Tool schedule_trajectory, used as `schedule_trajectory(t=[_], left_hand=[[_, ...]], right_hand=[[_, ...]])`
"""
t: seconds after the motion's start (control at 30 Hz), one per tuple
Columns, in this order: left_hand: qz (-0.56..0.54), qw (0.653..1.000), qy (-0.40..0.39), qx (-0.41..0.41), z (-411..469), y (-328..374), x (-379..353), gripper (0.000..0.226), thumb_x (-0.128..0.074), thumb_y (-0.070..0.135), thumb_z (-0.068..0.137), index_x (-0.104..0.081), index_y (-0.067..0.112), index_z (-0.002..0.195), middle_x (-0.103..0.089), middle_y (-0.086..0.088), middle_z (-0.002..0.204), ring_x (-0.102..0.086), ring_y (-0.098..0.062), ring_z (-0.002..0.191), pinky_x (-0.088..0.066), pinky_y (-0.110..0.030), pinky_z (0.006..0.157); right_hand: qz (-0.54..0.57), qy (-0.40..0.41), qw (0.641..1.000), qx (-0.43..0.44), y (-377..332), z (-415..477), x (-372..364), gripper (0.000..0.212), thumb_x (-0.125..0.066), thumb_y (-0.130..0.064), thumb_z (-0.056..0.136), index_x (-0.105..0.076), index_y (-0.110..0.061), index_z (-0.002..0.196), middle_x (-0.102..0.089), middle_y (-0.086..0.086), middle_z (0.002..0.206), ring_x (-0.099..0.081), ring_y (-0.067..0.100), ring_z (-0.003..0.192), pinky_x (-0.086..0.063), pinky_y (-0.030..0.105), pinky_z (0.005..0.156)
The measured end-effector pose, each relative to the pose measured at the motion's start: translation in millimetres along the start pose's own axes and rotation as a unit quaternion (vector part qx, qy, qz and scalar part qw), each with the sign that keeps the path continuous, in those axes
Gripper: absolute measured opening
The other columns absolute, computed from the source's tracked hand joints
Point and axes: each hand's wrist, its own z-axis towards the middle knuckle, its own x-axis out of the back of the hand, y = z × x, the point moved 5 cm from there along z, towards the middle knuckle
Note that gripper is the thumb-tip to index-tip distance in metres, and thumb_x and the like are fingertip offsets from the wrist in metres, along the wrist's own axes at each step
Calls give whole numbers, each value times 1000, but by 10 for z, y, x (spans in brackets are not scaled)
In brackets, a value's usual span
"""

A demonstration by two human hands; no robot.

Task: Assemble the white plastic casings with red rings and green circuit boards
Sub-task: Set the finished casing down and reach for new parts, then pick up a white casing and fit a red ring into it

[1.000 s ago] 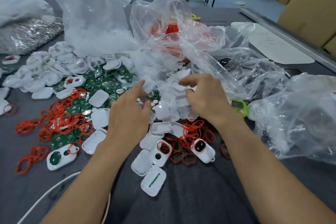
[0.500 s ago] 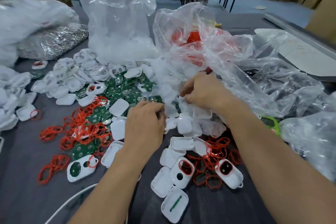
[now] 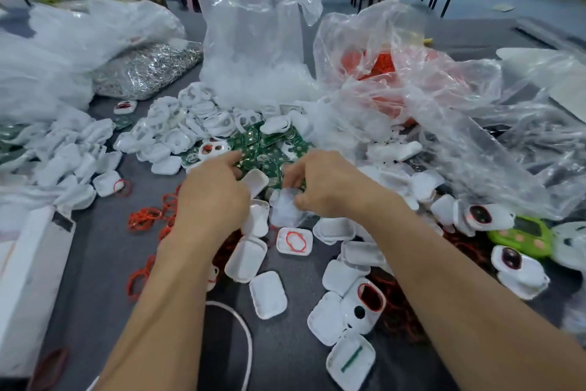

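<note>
Hovering at frame centre over the green circuit boards (image 3: 264,149), the left hand (image 3: 215,200) bent its fingers, its grasp hidden, while the right hand (image 3: 333,190) pinched a white casing (image 3: 287,211) beside it, likely steadying it to receive a board.

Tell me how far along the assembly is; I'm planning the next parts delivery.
Early days. Done: a few ringed casings lie at the right. In hand: the right hand pinches a white casing, while the left hand is at the green circuit boards. Left: heaps of empty casings and loose red rings.
</note>
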Motion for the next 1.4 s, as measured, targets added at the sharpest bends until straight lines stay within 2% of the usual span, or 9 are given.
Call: schedule_trajectory(t=[0.17, 0.37, 0.57, 0.7, 0.83, 0.97, 1.13, 1.3, 1.4], left_hand=[[-3, 1000, 10, -13, 15, -69, -29, 55, -64, 4, 82, -68, 25, 133, -74, 3, 104, -66, -22, 102, -55, -37, 89], [-89, 993, 74, -17, -23, -99, 10, 44, -67, 11, 86, -71, 29, 126, -73, 14, 100, -66, -8, 96, -52, -31, 96], [-136, 986, 90, -22, -75, -24, 125, 40, -60, 9, 86, -76, 34, 111, -72, 23, 81, -65, 5, 72, -58, -28, 79], [-119, 989, 74, -47, -164, 86, 152, 34, -61, 15, 86, -77, 38, 106, -75, 20, 85, -66, 6, 76, -54, -23, 72], [-58, 997, 20, -40, -224, -32, 163, 28, -64, 17, 86, -78, 38, 98, -73, 20, 82, -68, -7, 79, -55, -28, 72], [-42, 999, 22, -2, -254, -276, 281, 38, -57, 8, 86, -75, 40, 95, -72, 22, 81, -69, -5, 86, -59, -32, 82], [-67, 996, 42, 28, -308, -482, 429, 49, -51, 3, 76, -76, 39, 99, -73, 23, 80, -68, -1, 85, -59, -33, 81], [-81, 996, 11, 33, -348, -634, 462, 60, -52, -8, 77, -73, 24, 123, -72, 17, 89, -68, -4, 85, -58, -30, 85], [-67, 997, 37, 25, -432, -675, 625, 40, -66, 4, 75, -77, 36, 97, -71, 19, 76, -65, 5, 74, -54, -23, 74]], right_hand=[[12, 43, 998, -49, 66, -17, 23, 17, -73, -10, 81, -72, -27, 79, -76, -1, 91, -69, 17, 83, -55, 25, 75], [29, 212, 975, -51, 110, -375, 211, 8, -76, -22, 86, -80, -24, 93, -77, -5, 91, -71, 19, 90, -58, 34, 86], [-78, 0, 993, -88, 167, -579, 32, 18, -82, -27, 76, -74, -25, 91, -72, -3, 87, -67, 17, 81, -56, 30, 71], [-64, 22, 994, -82, 219, -572, 40, 25, -69, -7, 79, -72, -30, 87, -71, -9, 86, -63, 12, 78, -46, 17, 62], [-53, 135, 985, -97, 257, -668, 101, 25, -67, -14, 85, -78, -32, 98, -74, -6, 93, -67, 17, 88, -54, 28, 80], [87, 101, 991, -8, -132, -684, -132, 18, -74, -15, 80, -79, -30, 86, -67, -24, 66, -62, -6, 67, -41, 5, 60], [-25, 43, 998, 34, -527, -461, -484, 58, -69, -36, 92, -50, -25, 146, -61, 5, 129, -56, 26, 118, -40, 33, 87], [-111, 60, 992, -3, -505, -339, -360, 46, -60, -34, 99, -52, -28, 143, -58, 6, 141, -56, 33, 129, -46, 43, 101], [-115, 119, 985, -50, -463, -342, -232, 53, -62, -33, 94, -51, -30, 146, -60, 4, 141, -55, 31, 128, -43, 42, 104]])
